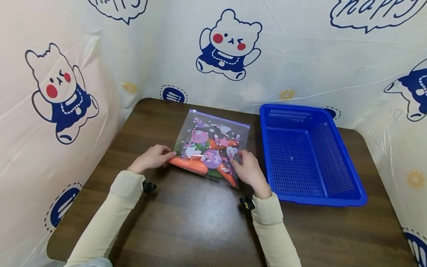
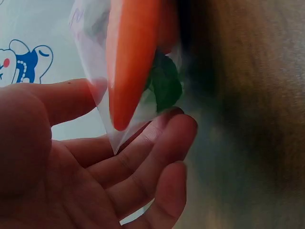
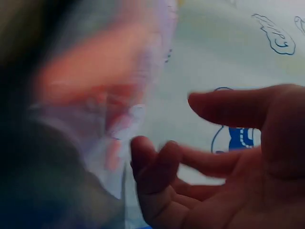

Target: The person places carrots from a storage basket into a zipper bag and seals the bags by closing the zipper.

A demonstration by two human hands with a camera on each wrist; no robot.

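Observation:
A clear zip bag (image 1: 215, 128) with a purple top strip and pink cartoon prints lies on the table. Inside it are several orange carrots (image 1: 190, 164) with dark green parts. My left hand (image 1: 153, 157) holds the bag's left edge, thumb on top and fingers beneath. In the left wrist view, a carrot (image 2: 131, 62) tip and a green piece (image 2: 166, 83) show through the plastic near that thumb. My right hand (image 1: 248, 168) is at the bag's right edge. The right wrist view shows its thumb and loosely bent fingers (image 3: 162, 167) apart, beside the bag.
A blue plastic basket (image 1: 347, 159) with perforated sides stands on the right of the brown wooden table (image 1: 200, 222), close to my right hand. A white cloth (image 1: 160, 48) with cartoon bears hangs around the table's back and sides.

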